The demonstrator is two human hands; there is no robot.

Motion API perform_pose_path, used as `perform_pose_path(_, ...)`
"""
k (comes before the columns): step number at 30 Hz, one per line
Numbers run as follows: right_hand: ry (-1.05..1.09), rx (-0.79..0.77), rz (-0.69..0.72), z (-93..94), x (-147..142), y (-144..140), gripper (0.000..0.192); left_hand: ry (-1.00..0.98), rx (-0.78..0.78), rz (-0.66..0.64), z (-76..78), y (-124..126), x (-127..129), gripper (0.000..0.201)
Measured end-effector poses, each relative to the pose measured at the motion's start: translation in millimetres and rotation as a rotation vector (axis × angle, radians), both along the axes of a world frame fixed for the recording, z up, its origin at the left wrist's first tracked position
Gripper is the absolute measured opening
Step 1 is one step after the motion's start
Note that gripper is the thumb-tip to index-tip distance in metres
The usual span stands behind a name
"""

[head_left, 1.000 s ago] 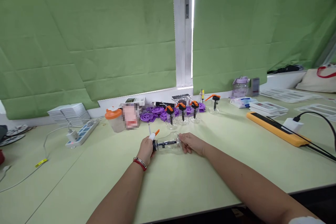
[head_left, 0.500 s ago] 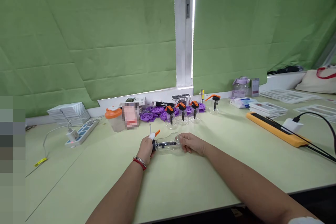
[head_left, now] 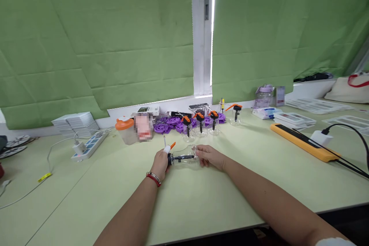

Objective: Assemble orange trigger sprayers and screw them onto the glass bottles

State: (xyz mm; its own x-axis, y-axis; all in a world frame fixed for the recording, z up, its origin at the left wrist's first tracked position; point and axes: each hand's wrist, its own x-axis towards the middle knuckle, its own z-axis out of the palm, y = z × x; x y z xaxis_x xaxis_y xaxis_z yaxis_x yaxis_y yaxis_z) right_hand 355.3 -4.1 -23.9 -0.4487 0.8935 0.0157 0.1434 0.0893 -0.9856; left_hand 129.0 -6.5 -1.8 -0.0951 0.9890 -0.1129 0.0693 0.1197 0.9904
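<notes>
A clear bottle [head_left: 184, 162] lies on its side between my hands, just above or on the table; I cannot tell which. Inside it runs a dark rod, and its black cap has an orange lever [head_left: 173, 145] and a thin metal spout sticking up. My left hand [head_left: 160, 162], with a white wrap on the thumb, is closed around the cap end. At the bottle's other end, the curled fingers of my right hand [head_left: 209, 157] grip its base. Several similar bottles [head_left: 188, 130] stand upright behind, with black and orange tops.
Purple wheel-like parts [head_left: 173, 122] lie behind the upright bottles. An orange-lidded cup [head_left: 127, 132] and a white power strip [head_left: 90, 147] are to the left. On the right are an orange power strip [head_left: 302, 142], papers [head_left: 317, 104] and a lilac-lidded bottle [head_left: 263, 98].
Both hands keep hold of the bottle, with hardly any visible movement.
</notes>
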Motion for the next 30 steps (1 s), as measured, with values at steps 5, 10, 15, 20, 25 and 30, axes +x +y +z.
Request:
perform_pose_path(5, -0.012, 0.01, -0.046, 2.8, 1.0, -2.1, 0.056, 0.008, -0.007, -0.013, -0.8, 1.1, -1.6, 0.036)
perform_pose_path(10, 0.114, 0.009, 0.029, 9.3, 6.2, -7.4, 0.076, 0.019, -0.012, -0.002, -2.3, 1.8, -1.4, 0.036)
perform_pose_path(15, -0.005, -0.015, -0.035, 3.1, -0.8, -1.1, 0.051, 0.014, 0.006, -0.003, -1.3, 0.0, 0.9, 0.035)
perform_pose_path(20, 0.0, 0.001, -0.047, 2.0, 0.9, -0.6, 0.057, 0.013, -0.006, 0.003, -1.4, 0.7, -0.5, 0.035)
perform_pose_path(25, 0.129, 0.003, 0.034, 6.3, 6.9, -5.5, 0.076, 0.014, -0.013, 0.009, -1.7, 1.3, -1.2, 0.036)
perform_pose_path(30, 0.039, -0.009, 0.017, 3.9, 2.7, -2.4, 0.047, 0.011, -0.003, 0.003, -0.4, -0.2, 0.2, 0.035)
